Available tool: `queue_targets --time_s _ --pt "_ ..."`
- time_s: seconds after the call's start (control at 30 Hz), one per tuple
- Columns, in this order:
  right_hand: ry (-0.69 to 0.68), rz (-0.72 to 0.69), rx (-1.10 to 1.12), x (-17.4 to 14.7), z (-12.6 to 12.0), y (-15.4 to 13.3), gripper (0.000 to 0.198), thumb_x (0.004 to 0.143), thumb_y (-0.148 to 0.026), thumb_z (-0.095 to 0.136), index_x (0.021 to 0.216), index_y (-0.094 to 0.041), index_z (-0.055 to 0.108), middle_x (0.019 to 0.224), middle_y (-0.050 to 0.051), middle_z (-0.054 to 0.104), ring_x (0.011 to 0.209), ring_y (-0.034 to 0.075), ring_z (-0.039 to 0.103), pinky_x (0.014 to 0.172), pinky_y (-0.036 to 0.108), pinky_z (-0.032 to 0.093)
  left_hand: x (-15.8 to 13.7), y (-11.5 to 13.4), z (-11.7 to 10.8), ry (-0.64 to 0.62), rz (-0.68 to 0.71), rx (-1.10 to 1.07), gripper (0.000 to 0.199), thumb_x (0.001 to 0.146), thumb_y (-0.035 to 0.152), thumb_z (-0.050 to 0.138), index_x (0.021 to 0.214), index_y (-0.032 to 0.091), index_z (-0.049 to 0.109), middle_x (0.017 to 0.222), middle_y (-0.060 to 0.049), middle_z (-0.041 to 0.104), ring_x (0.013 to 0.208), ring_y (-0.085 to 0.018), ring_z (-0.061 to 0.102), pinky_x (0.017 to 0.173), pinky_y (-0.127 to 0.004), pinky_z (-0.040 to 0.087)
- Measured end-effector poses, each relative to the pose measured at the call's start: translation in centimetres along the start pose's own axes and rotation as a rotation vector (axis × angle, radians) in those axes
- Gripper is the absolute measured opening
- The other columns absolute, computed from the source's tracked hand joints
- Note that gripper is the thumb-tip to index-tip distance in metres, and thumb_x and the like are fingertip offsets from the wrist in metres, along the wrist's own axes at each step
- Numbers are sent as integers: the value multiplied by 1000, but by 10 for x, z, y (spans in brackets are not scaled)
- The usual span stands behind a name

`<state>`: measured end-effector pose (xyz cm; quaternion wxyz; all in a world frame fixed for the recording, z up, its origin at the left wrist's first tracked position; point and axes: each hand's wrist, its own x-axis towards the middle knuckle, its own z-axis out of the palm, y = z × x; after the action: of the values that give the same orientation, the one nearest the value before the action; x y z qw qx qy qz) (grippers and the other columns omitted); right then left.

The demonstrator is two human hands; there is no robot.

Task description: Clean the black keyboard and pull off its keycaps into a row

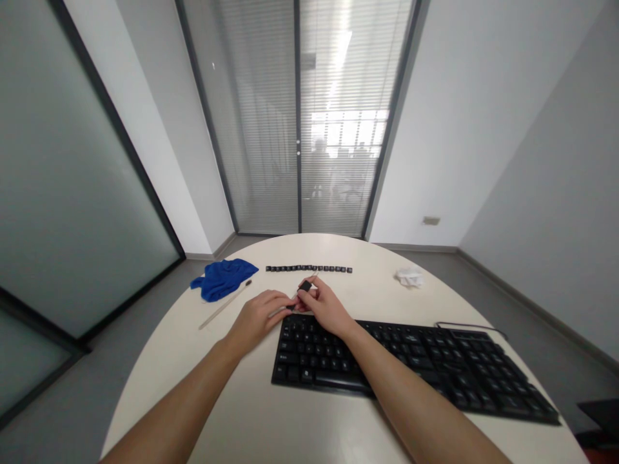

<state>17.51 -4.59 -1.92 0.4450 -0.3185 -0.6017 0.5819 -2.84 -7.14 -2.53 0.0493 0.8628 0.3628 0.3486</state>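
My right hand [326, 306] is closed around what looks like a keycap puller [305, 285], with a black body and thin wire showing past the fingers. My left hand [261, 314] meets it fingertip to fingertip, pinching a small black keycap [291, 307]. Both hands are over the top left corner of a black keyboard [333, 380], and my right forearm crosses above its keys. Beyond the hands, a row of loose black keycaps [309, 267] lies in a line on the table. The fingers partly hide the puller's wire ends.
A crumpled blue cloth [223, 278] lies at the left of the round white table [232, 412]. Near it is a thin brush [225, 305] with a dark tip. A crumpled white tissue [410, 277] sits at the right. The keyboard's cable [469, 324] curls behind it.
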Motion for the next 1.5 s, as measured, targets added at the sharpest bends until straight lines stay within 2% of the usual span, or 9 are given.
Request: queue_targets --time_s 0.3,0.53,0.6,0.73,0.83,1.0,1.1,1.23,1.5 --pt "8 -2 -191 1 0 5 25 88 -43 61 99 -24 51 69 -4 67 62 14 65 65 29 54 3 5 1 -40 49 105 21 99 33 53 112 25 68 106 -7 65 98 -21 61 84 -33 51" --pt "30 43 -142 4 -3 10 25 88 -43 60 96 -24 47 65 -5 65 57 14 64 63 29 55 6 14 2 -62 97 93 22 100 33 51 111 24 67 105 -6 67 99 -20 62 87 -33 52" --pt "41 27 -138 5 -3 11 24 88 -43 60 96 -24 47 66 -5 65 57 14 64 62 29 55 6 15 3 -18 86 64 20 100 33 51 110 24 66 106 -6 67 99 -20 62 87 -32 52" --pt "109 -8 -97 6 -4 11 24 87 -42 60 94 -23 47 69 -3 66 63 15 66 66 30 55 5 5 5 178 -45 45 17 99 33 54 108 23 65 106 -6 65 102 -21 61 91 -34 50" --pt "204 1 -142 7 -6 10 22 87 -40 58 92 -22 48 70 -1 67 64 15 68 65 30 54 7 -9 7 256 -190 49 16 97 34 57 105 23 65 105 -6 66 99 -22 61 91 -37 49" --pt "226 -2 -222 7 -7 7 17 88 -38 55 91 -22 49 69 -1 68 64 16 67 60 28 52 24 -29 8 191 -363 145 10 92 29 61 98 23 67 98 -4 69 87 -23 63 81 -35 49" --pt "222 3 -236 6 -6 6 17 88 -37 54 93 -21 50 70 0 68 64 16 68 60 27 52 35 -40 6 153 -382 321 10 90 26 64 96 21 69 99 -6 71 92 -27 63 81 -37 47" --pt "221 5 -252 5 -6 6 18 88 -37 53 94 -21 51 71 0 69 65 16 69 59 27 51 38 -54 6 196 -457 517 15 91 26 63 101 19 71 103 -9 72 98 -29 61 85 -39 44" --pt "214 3 -310 4 -7 9 14 91 -35 51 94 -21 52 70 0 69 68 18 70 62 27 51 33 -74 7 130 -564 550 16 91 28 63 102 23 74 108 -5 74 107 -26 60 92 -36 41"
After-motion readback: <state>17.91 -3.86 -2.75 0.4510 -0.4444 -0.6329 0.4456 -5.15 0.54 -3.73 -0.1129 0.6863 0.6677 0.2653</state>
